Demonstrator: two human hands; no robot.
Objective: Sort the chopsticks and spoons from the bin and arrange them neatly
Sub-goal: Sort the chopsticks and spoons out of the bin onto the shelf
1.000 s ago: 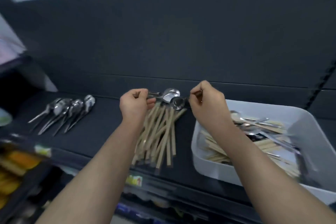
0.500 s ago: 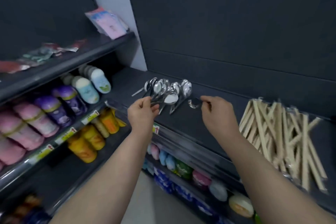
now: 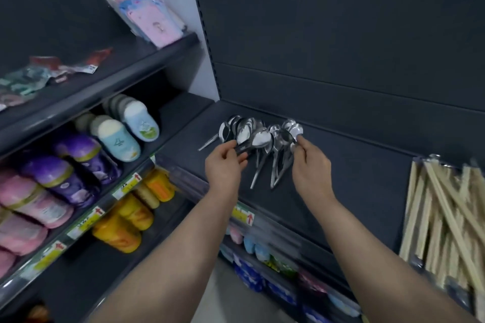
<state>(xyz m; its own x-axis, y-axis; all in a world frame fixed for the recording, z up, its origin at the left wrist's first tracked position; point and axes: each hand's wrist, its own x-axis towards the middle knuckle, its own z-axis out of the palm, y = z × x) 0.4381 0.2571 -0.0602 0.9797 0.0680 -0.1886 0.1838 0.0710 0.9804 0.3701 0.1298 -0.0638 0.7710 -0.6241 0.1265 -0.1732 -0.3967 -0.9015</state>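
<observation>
Shiny silver metal spoons [image 3: 258, 137] lying fanned, bowls pointing toward dark shelf [image 3: 341, 165] back; left hand [image 3: 224, 168], right hand [image 3: 311, 169] each pinching one.

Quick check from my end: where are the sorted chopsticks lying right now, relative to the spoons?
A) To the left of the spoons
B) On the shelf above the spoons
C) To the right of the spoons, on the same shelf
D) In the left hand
C: the chopsticks lie in a pile at the right end of the dark shelf, while the spoons sit further left, where the left hand and right hand are.
</observation>
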